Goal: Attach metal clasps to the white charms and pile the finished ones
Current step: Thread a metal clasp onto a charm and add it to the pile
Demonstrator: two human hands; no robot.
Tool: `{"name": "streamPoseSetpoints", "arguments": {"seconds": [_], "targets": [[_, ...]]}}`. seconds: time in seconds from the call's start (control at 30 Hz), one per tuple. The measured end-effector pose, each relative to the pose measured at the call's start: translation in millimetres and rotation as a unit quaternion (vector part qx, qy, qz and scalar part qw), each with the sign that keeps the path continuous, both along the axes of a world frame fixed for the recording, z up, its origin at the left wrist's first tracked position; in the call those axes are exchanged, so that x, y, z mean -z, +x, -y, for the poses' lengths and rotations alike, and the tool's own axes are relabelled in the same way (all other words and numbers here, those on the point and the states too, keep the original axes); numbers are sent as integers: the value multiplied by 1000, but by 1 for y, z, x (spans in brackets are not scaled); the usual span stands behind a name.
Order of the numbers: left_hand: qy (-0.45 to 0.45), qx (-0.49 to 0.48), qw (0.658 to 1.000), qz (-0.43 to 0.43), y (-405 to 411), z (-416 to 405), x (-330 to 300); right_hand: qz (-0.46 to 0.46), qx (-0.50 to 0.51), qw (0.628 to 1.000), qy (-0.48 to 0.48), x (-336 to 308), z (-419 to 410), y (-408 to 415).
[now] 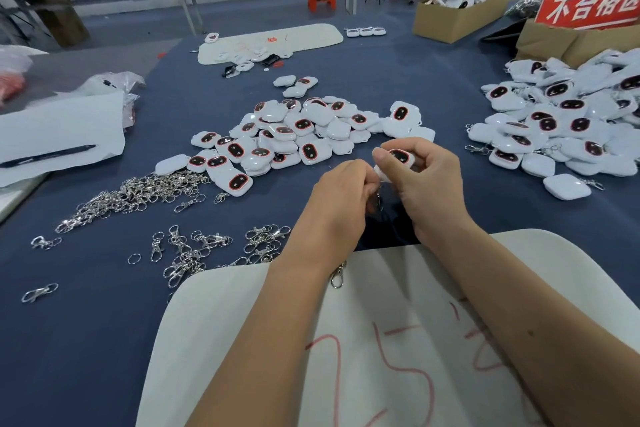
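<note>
My right hand [426, 184] holds a white charm [398, 158] with a dark red-rimmed oval face, at table centre. My left hand [343, 198] pinches a metal clasp [379, 200] right below that charm; most of the clasp is hidden by my fingers. A heap of white charms without clasps [294, 135] lies just beyond my hands. Loose silver clasps [138, 194] spread over the blue cloth to the left. A bigger pile of charms with clasps on them [568, 121] sits at the right.
A white foam board with red writing [398, 340] lies under my forearms, one clasp [338, 276] on it. White paper [59, 135] lies at left. Cardboard boxes [460, 10] and a red sign [592, 0] stand at back right. Another white board [270, 42] lies far centre.
</note>
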State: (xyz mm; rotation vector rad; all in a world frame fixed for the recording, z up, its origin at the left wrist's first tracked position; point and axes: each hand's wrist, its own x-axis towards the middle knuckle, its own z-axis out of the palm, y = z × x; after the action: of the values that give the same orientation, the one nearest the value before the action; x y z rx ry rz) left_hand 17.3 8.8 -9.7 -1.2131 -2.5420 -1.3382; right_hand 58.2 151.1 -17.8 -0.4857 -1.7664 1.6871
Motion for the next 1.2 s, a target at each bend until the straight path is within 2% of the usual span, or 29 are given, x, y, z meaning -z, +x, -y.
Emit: {"name": "streamPoseSetpoints", "arguments": {"seconds": [0.5, 0.7, 1.2], "targets": [[45, -42, 998, 6, 1, 0, 1, -11, 43, 995, 86, 2, 6, 2], [-2, -7, 1000, -16, 5, -1, -1, -39, 91, 992, 72, 0, 4, 2], [1, -40, 999, -19, 8, 0, -2, -23, 86, 989, 119, -2, 9, 5]]}}
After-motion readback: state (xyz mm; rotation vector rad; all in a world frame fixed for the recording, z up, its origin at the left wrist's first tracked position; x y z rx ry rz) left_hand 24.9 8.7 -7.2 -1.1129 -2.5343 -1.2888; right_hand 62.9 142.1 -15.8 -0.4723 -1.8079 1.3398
